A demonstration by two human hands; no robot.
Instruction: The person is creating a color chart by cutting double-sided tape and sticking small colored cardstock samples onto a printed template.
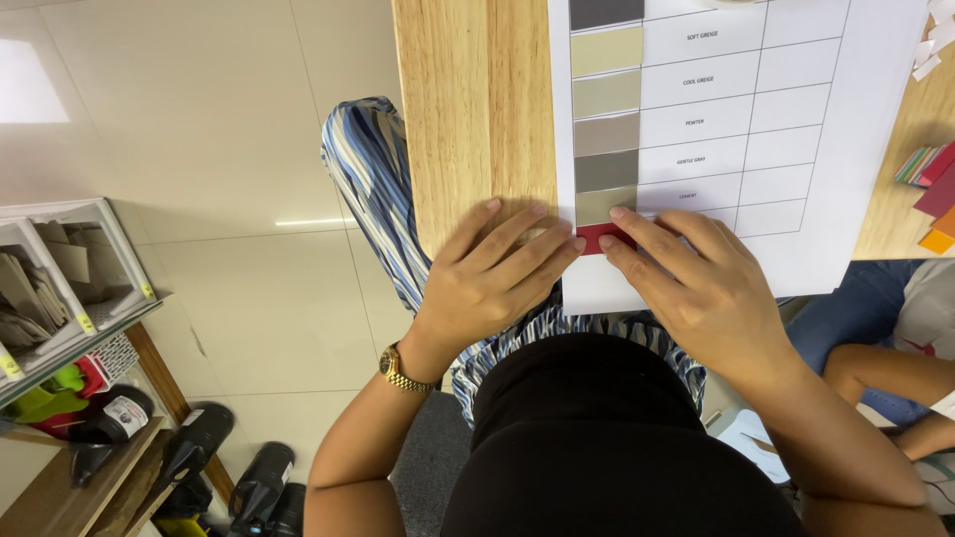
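Both of your hands lie flat at the near edge of the wooden counter (468, 119), meeting over a small red swatch (597, 236) that sits at the bottom of the column of colour chips on the white chart sheet (846, 149). Your left hand (492, 273), the one with the gold wristwatch (395, 368), rests mostly on the bare wood just left of the sheet, its fingers (537, 244) stretched out and spread, their tips reaching the swatch's left side. Your right hand (701, 288) lies on the paper, its fingers likewise extended and pressing down on the swatch's right end. Neither hand is closed around anything; both are open, palms down, which reads as smoothing the swatch flat in line with the grey and beige chips (606, 129) above it. The sheet overhangs the near edge of the counter, so your hands also pin it in place. Far right, loose coloured paper pieces (935, 189) lie on the counter, well apart from your hands.
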